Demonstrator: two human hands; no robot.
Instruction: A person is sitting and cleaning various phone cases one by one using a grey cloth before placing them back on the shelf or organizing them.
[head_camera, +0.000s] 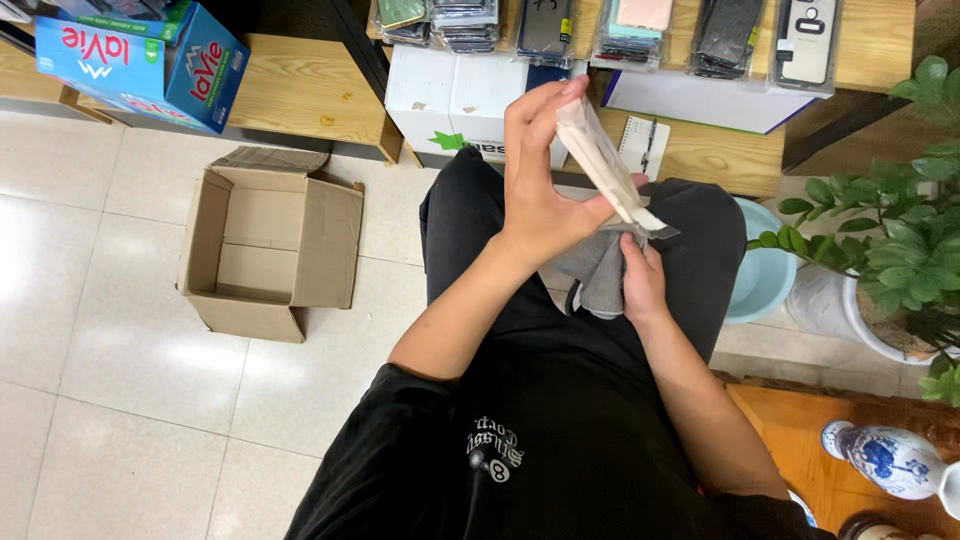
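My left hand (540, 170) is raised over my lap and grips a flat, pale beige phone case in a clear sleeve (603, 160), held edge-on and tilted. My right hand (642, 280) sits lower on my lap, fingers closed on a grey cloth (598, 272) bunched just under the lower end of the case. I am seated in black trousers and a black shirt.
An open, hollow cardboard box (268, 240) stands on the tiled floor at left. Ahead are wooden shelves with packaged phone cases (640, 30), a white box (450, 100) and a blue carton (150, 60). A light blue basin (765, 270), potted plant (900, 230) and blue-and-white vase (890, 460) stand at right.
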